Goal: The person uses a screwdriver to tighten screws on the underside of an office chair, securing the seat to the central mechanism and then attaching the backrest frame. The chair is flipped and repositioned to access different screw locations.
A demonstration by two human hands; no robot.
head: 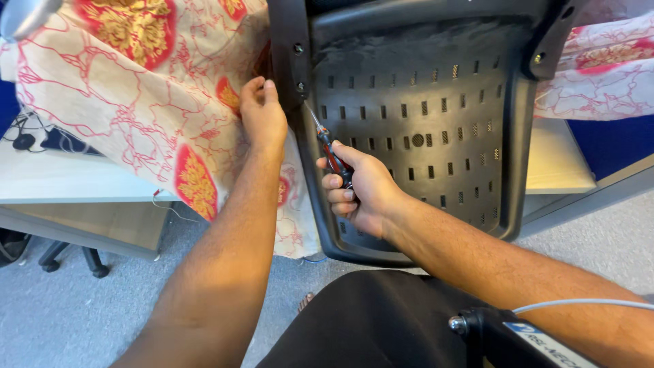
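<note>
A black plastic chair back panel [436,136] with rows of small slots stands tilted in front of me. My right hand [361,191] is shut on a screwdriver [330,151] with a red and black handle. Its metal tip points up-left to a screw [300,86] on the panel's left edge. My left hand [262,112] grips that left edge, fingers curled behind it, next to the screw.
A cream cloth with red and gold patterns [143,88] drapes over a white desk [61,177] to the left and continues at the right [599,68]. A black seat [368,320] lies below. Chair castors [68,259] stand on the grey carpet.
</note>
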